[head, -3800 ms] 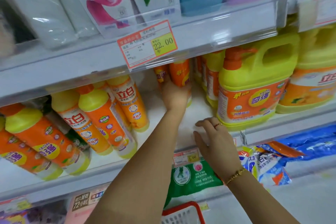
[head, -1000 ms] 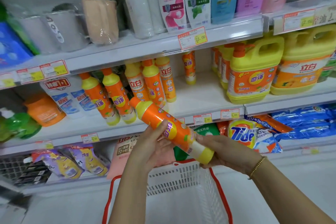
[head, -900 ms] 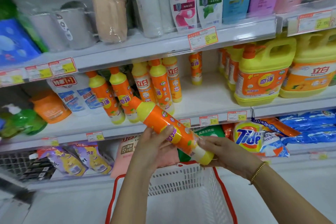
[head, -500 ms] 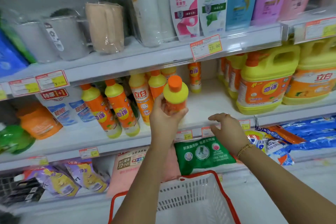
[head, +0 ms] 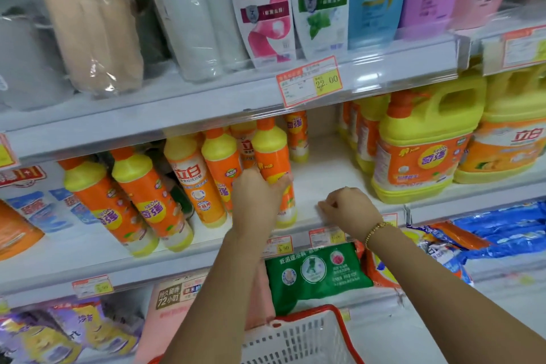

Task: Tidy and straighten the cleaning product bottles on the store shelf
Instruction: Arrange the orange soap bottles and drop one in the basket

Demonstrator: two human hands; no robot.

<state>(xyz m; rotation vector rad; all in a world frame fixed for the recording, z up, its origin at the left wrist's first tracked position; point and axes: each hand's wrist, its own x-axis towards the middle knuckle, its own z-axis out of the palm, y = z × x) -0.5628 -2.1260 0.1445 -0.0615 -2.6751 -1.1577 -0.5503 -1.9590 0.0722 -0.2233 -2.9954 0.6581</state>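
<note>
The left hand (head: 260, 192) is clamping an orange dish-soap bottle (head: 273, 162) upright on the shelf (head: 325, 168) (right hand (head: 348, 207) curled, empty, beside it); next, squaring it with its leaning neighbours (head: 130, 198).

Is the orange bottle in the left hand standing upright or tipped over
Upright. The orange bottle in the left hand stands cap-up, base on the shelf.

small orange bottles (head: 270, 162) standing on the middle shelf: seven showing | big yellow handled jugs (head: 419, 151): two showing in front, more sitting behind, count unclear | shampoo pouches (head: 263, 6) hanging over the top shelf: five | hands reaching in: two | red-rimmed basket (head: 298, 340) sitting below: one
</note>
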